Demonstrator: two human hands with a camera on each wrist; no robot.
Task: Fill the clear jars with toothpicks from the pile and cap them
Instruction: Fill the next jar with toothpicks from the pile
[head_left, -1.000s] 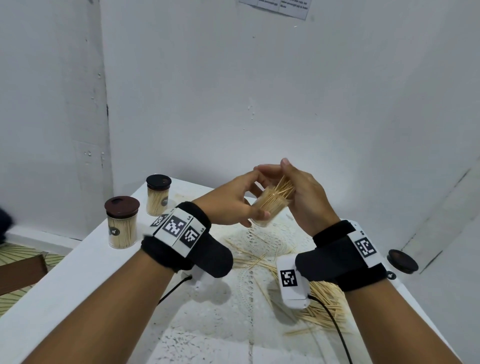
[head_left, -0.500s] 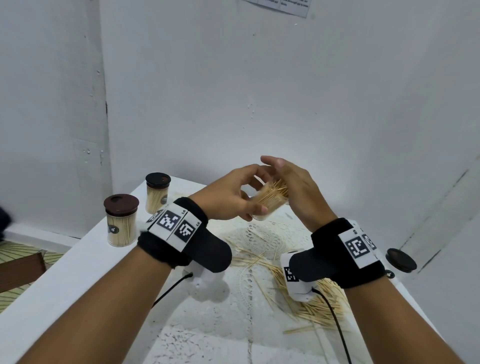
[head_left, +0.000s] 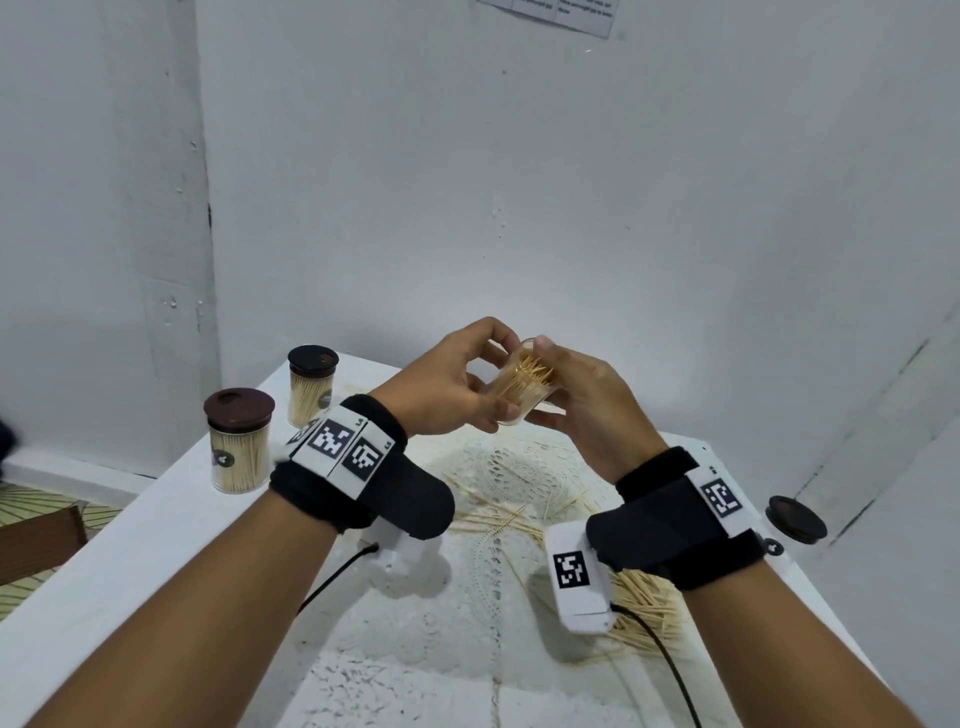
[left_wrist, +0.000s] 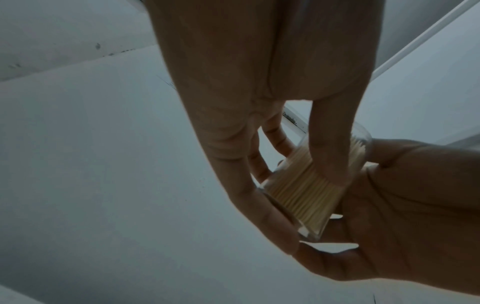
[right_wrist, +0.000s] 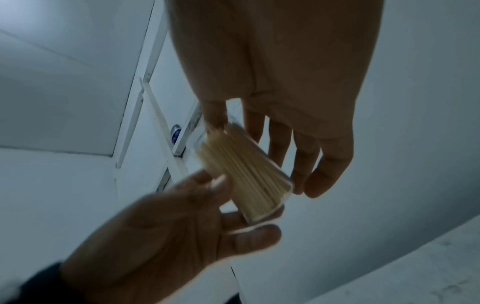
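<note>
Left hand (head_left: 447, 387) is curled round the jar (head_left: 522, 387), held tilted in the air above the table (head_left: 130, 545); right hand (head_left: 587, 410) cups the far side, thumb at the open rim, fingers loosely bent. Jar is packed with toothpicks and uncapped. Filling step is judged nearly done. Pile (head_left: 644, 608) lies near, under the right wrist. A loose cap (head_left: 795, 518) sits at the right edge; it is to be fetched next. Two capped jars (head_left: 239, 441) stand far left.
</note>
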